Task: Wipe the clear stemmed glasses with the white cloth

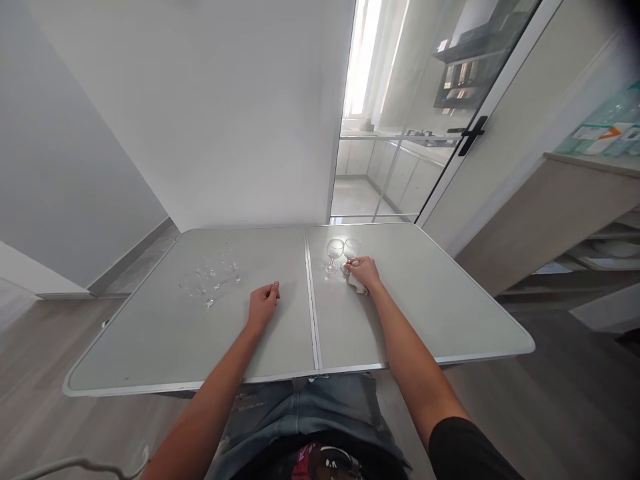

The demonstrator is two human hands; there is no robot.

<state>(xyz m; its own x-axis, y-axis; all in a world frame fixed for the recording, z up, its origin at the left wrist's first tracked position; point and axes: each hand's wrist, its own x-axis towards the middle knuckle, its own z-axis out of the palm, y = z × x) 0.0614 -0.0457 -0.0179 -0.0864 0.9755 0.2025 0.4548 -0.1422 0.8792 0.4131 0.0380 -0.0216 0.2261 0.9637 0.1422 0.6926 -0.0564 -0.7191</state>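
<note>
Item: my right hand [367, 271], thumb and fingers pinching the right glass [353, 247] low at its stem, over the right half of the bench.
Item: cloth [359, 287], white, crumpled, under that hand; whether my other fingers grip it, I cannot tell.
Item: left glass [335, 249], clear, stemmed, upright on the bench just beside the right glass, which also stands upright.
Item: my left hand [263, 304], holding nothing that I can see, fingers curled in and thumb pressed against them, over the left half.
Item: glassware [217, 285], clear, clustered on the left half, well apart from the pair; outlines too faint to count.
Item: bench [430, 293], pale, metal-edged, with a seam [312, 307] between my hands.
Item: door [500, 83], glazed, black handle [471, 135], beyond the bench.
</note>
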